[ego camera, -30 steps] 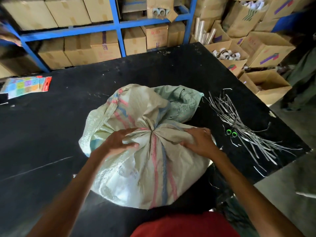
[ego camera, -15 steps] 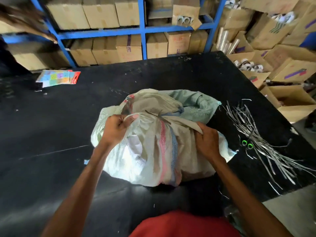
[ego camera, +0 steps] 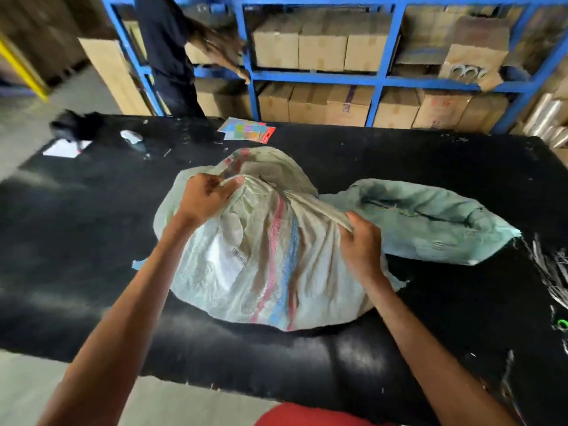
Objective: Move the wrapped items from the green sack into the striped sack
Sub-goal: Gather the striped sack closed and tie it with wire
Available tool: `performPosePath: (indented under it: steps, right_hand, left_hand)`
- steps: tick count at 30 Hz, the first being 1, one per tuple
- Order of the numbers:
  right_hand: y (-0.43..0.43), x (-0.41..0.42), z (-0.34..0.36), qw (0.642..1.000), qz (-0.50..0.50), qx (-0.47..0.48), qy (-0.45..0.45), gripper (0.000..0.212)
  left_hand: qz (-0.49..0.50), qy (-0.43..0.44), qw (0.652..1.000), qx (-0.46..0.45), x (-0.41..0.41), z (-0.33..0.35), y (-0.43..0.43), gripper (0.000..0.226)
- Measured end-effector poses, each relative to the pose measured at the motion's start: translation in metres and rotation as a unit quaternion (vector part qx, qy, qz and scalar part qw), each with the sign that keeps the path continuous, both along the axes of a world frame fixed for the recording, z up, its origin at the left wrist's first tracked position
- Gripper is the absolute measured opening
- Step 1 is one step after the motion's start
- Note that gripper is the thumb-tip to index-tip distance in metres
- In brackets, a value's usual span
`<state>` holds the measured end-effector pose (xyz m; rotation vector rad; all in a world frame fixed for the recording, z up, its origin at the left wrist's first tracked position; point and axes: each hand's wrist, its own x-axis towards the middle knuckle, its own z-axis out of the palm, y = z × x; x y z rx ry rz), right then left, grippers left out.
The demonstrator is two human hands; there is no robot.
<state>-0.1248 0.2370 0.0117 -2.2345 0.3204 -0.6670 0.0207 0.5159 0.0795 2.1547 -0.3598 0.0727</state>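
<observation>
Now the left hand [ego camera: 205,200] clenches a bunch of cloth at the top of the striped sack [ego camera: 261,259], and the right hand [ego camera: 361,245] pinches a fold of the same sack on its other side. Bulging between the hands, the sack rests on the black table [ego camera: 92,241]. Just beyond the right hand, touching the sack, lies the green sack [ego camera: 430,222], slumped flat.

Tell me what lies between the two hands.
In the head view, only the striped sack itself: its bunched cloth, with the red and blue stripes, spans from the left hand to the right hand, both gripping it.
</observation>
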Motion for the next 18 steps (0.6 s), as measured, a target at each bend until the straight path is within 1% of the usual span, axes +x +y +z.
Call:
performPosePath:
  steps: [2,4,5,7,9,11,12,14,16,18]
  right_hand:
    - [0.031,0.008,-0.018,0.999,0.015,0.008,0.032,0.01]
    - [0.059,0.016,-0.041,0.994,0.038,0.012,0.1,0.014]
    - [0.068,0.018,-0.05,0.989,0.045,0.01,0.141,0.019]
    - [0.082,0.019,-0.065,0.979,0.057,0.004,0.194,0.025]
    - [0.086,0.019,-0.071,0.976,0.06,0.011,0.208,0.03]
    - [0.079,0.017,-0.071,0.975,0.069,0.015,0.209,0.031]
    - [0.071,0.016,-0.071,0.973,0.078,0.017,0.216,0.03]
    - [0.05,0.013,-0.068,0.965,0.113,0.039,0.235,0.031]
    - [0.025,0.009,-0.06,0.948,0.171,0.08,0.258,0.041]
    - [-0.001,0.006,-0.048,0.934,0.209,0.104,0.269,0.052]
  left_hand:
    - [0.032,-0.004,0.997,0.066,0.01,-0.017,0.03,0.061]
    - [0.059,0.013,0.99,0.124,0.014,-0.043,0.059,0.042]
    - [0.065,0.03,0.987,0.146,0.014,-0.057,0.069,0.036]
    - [0.072,0.065,0.981,0.168,0.01,-0.085,0.084,0.037]
    - [0.08,0.109,0.978,0.158,0.0,-0.105,0.086,0.043]
    - [0.083,0.136,0.978,0.137,-0.012,-0.108,0.076,0.052]
    - [0.088,0.141,0.979,0.115,-0.016,-0.105,0.067,0.053]
    - [0.102,0.123,0.985,0.071,-0.02,-0.094,0.046,0.049]
    - [0.098,0.072,0.992,0.042,-0.02,-0.077,0.017,0.049]
    - [0.099,0.01,0.992,0.071,-0.017,-0.06,-0.018,0.052]
